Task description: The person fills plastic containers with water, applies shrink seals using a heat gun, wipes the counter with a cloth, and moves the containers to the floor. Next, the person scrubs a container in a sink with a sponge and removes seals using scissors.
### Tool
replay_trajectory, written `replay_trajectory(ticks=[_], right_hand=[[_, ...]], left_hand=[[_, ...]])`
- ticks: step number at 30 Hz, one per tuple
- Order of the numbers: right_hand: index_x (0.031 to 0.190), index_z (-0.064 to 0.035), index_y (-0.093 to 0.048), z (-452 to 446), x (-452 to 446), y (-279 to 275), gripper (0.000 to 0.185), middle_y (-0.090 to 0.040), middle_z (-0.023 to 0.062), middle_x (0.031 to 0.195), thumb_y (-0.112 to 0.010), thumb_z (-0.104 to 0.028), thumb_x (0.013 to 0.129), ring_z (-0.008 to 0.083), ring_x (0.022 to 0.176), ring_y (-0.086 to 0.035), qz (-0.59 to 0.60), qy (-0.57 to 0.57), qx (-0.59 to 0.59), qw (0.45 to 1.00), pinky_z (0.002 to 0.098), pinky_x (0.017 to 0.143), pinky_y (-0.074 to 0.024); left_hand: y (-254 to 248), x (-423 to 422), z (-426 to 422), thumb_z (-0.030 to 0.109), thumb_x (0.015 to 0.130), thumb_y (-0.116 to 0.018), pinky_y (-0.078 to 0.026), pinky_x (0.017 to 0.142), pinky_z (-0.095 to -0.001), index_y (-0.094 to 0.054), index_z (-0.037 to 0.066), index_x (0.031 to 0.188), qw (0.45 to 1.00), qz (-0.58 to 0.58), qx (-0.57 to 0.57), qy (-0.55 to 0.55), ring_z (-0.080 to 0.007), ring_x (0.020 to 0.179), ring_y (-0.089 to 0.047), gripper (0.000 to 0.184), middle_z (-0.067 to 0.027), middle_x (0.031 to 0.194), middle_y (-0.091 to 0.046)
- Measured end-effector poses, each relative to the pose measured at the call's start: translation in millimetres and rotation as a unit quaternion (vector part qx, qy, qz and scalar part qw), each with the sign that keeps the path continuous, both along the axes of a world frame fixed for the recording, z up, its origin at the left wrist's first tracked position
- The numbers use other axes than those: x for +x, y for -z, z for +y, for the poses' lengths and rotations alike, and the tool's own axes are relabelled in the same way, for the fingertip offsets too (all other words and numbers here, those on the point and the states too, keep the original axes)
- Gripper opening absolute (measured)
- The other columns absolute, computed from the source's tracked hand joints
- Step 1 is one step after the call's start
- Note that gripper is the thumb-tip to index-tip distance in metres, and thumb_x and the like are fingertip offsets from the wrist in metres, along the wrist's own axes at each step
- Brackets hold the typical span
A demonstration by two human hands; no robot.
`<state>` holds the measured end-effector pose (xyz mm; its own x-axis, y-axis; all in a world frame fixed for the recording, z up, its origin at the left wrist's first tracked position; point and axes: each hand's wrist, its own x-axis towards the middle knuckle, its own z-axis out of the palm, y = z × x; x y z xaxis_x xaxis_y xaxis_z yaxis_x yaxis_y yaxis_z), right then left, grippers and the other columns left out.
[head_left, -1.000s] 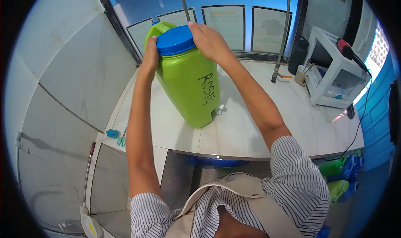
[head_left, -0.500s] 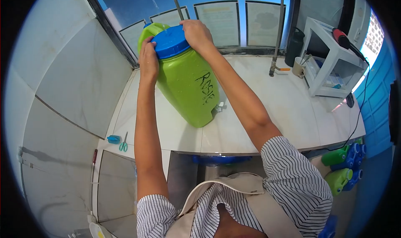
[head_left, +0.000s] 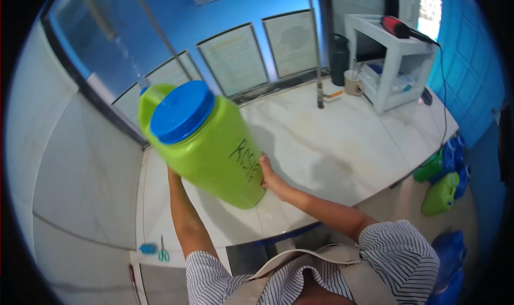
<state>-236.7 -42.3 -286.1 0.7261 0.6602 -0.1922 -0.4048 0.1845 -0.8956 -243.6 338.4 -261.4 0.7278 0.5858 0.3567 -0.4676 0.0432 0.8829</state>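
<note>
A large lime-green jug (head_left: 214,150) with a wide blue screw lid (head_left: 183,112) stands tilted in front of me, with "ROSIE" written in black on its side. Its green handle (head_left: 147,109) is at the far left, by a small blue cap. My right hand (head_left: 271,181) presses against the jug's lower right side, thumb up and the other fingers out of sight. At the lower left side of the jug, my left hand (head_left: 172,172) grips it, mostly hidden behind it. Whether the jug's base touches the counter is unclear.
Above the jug, a grey pipe (head_left: 99,16) lets down a thin streak of water. On the white counter (head_left: 300,139) are scissors (head_left: 163,251), a mug (head_left: 352,83), a dark bottle (head_left: 339,61) and a white shelf (head_left: 375,64). Several jugs (head_left: 441,190) stand on the floor at right.
My hands have left the blue lid and moved down to the jug's lower sides. The jug appears larger and nearer. My view has turned, bringing the pipe's end into sight.
</note>
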Motion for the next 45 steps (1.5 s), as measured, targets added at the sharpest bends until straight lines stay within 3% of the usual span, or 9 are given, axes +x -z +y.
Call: replay_trajectory(ticks=[8, 14, 21, 23, 27, 29, 41, 43, 45], right_hand=[[0.144, -0.0132, 0.000, -25, 19, -12, 0.078, -0.007, 0.0101, 0.149, -0.030, -0.060, 0.090, 0.0249, 0.138, -0.007, 0.071, -0.015, 0.087, 0.994, 0.0430, 0.108, -0.0173], [0.140, -0.0087, -0.025, -71, 71, 2, 0.064, -0.030, 0.0120, 0.141, -0.033, -0.051, 0.093, 0.0219, 0.129, -0.030, 0.074, -0.071, 0.140, 0.985, 0.0364, 0.103, -0.0284], [0.132, -0.0020, -0.040, -205, 99, -35, 0.058, -0.044, 0.0123, 0.132, -0.032, -0.047, 0.095, 0.0198, 0.119, -0.041, 0.007, -0.036, -0.012, 0.999, 0.0305, 0.100, -0.0312], [0.131, -0.0012, -0.041, -249, 109, -36, 0.058, -0.045, 0.0120, 0.132, -0.032, -0.046, 0.095, 0.0191, 0.119, -0.042, 0.007, -0.037, -0.053, 0.998, 0.0300, 0.099, -0.0315], [0.131, -0.0043, -0.041, -333, 138, -5, 0.057, -0.047, 0.0103, 0.128, -0.032, -0.047, 0.095, 0.0186, 0.114, -0.045, -0.003, -0.058, -0.001, 0.998, 0.0312, 0.098, -0.0326], [0.130, -0.0057, -0.042, -381, 152, 4, 0.056, -0.048, 0.0098, 0.127, -0.032, -0.048, 0.095, 0.0182, 0.112, -0.046, -0.003, -0.057, 0.028, 0.998, 0.0316, 0.096, -0.0341], [0.128, -0.0090, -0.018, -576, 162, -6, 0.056, -0.049, 0.0161, 0.118, -0.037, -0.049, 0.093, 0.0243, 0.107, -0.049, -0.025, -0.094, -0.006, 0.995, 0.0389, 0.084, -0.0459], [0.120, -0.0039, -0.037, -586, 180, -14, 0.047, -0.055, 0.0171, 0.111, -0.048, -0.040, 0.092, 0.0257, 0.101, -0.055, -0.103, -0.137, -0.068, 0.983, 0.0379, 0.080, -0.0467], [0.098, 0.0012, -0.056, -590, 268, 7, 0.030, -0.061, 0.0177, 0.100, -0.058, -0.025, 0.085, 0.0261, 0.092, -0.060, -0.447, -0.145, -0.193, 0.861, 0.0371, 0.076, -0.0466]], left_hand=[[12, -25, -92, 0.030, 0.093, -0.039, -0.052, 0.075, -0.0334, -0.048, -0.002, 0.119, 0.990, 0.033, -0.056, -0.126, -0.0237, 0.094, -0.059, 0.042, -0.0131, 0.112, -0.057], [29, -63, -188, 0.022, 0.092, -0.039, -0.055, 0.068, -0.0357, -0.050, -0.007, 0.114, 0.966, -0.017, -0.114, -0.230, -0.0270, 0.085, -0.062, 0.038, -0.0170, 0.106, -0.058], [46, -88, -342, 0.013, 0.088, -0.043, -0.057, 0.061, -0.0399, -0.056, -0.011, 0.098, 0.926, -0.049, -0.182, -0.328, -0.0306, 0.073, -0.063, 0.029, -0.0212, 0.097, -0.060], [47, -80, -382, 0.013, 0.089, -0.043, -0.057, 0.062, -0.0385, -0.055, -0.009, 0.103, 0.906, 0.076, -0.071, -0.410, -0.0297, 0.076, -0.063, 0.029, -0.0187, 0.099, -0.060], [34, -41, -472, 0.014, 0.090, -0.042, -0.056, 0.066, -0.0368, -0.053, -0.006, 0.109, 0.928, -0.050, -0.165, -0.331, -0.0279, 0.082, -0.062, 0.029, -0.0174, 0.102, -0.059], [28, -17, -516, 0.021, 0.092, -0.039, -0.052, 0.080, -0.0359, -0.048, -0.003, 0.117, 0.943, 0.000, -0.107, -0.316, -0.0267, 0.095, -0.059, 0.036, -0.0155, 0.112, -0.056], [40, 100, -599, 0.023, 0.093, -0.038, -0.049, 0.084, -0.0364, -0.048, -0.003, 0.117, 0.968, 0.166, -0.064, -0.178, -0.0261, 0.098, -0.058, 0.037, -0.0153, 0.112, -0.057], [46, 92, -597, 0.023, 0.093, -0.037, -0.049, 0.084, -0.0364, -0.048, -0.003, 0.117, 0.964, 0.182, -0.075, -0.180, -0.0260, 0.098, -0.058, 0.037, -0.0153, 0.112, -0.057], [53, 83, -595, 0.023, 0.093, -0.037, -0.049, 0.085, -0.0365, -0.048, -0.003, 0.117, 0.959, 0.195, -0.085, -0.186, -0.0259, 0.099, -0.058, 0.038, -0.0153, 0.112, -0.057]])
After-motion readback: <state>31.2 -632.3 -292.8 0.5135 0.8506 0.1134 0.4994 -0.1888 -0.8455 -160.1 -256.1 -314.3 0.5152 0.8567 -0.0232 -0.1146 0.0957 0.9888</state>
